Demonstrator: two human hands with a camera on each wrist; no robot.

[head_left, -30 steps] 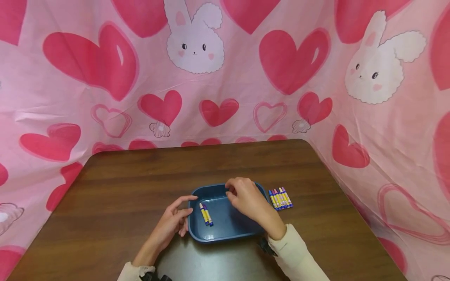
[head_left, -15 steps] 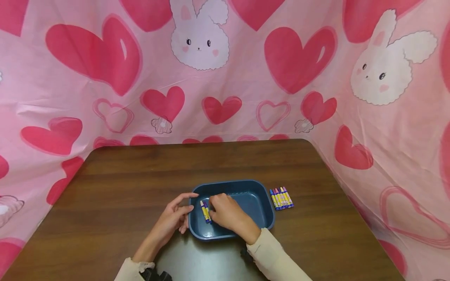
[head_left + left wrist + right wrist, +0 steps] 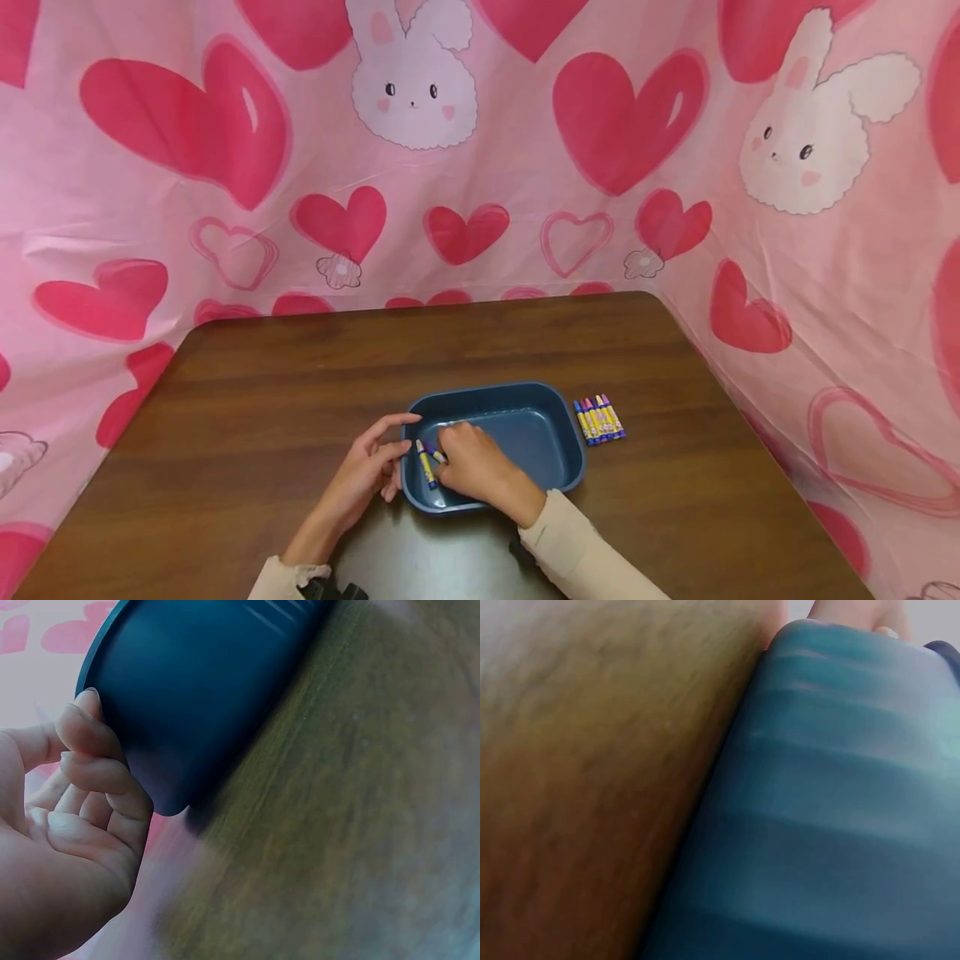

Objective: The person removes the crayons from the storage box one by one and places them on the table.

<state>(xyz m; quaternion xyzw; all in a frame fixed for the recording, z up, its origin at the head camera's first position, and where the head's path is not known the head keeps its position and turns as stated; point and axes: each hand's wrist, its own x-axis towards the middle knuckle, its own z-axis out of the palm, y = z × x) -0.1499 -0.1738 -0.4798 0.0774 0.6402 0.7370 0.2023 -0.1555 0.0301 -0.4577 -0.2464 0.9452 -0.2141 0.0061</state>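
Blue tray (image 3: 547,450) near front edge of tabletop (image 3: 300,392), two crayons (image 3: 426,463) lying at its left end. Right hand (image 3: 468,467) down inside tray, fingers curled over crayons — looks like pinching one, but grip hidden by knuckles, so can't tell for sure. Left hand (image 3: 367,475) just outside tray's left wall, fingers lightly bent and touching wall (image 3: 150,712), holding nothing, just steadying. Spare crayons (image 3: 598,421) in a row on tabletop, just beside tray's right side. Risks, as a guess: small round crayon slipping from a shallow pinch and rolling across tray floor; second crayon touching the first, so likely nudged or dragged along w/ it; tray sliding on smooth wood if left hand eases off; sleeve (image 3: 577,550) catching near rim.
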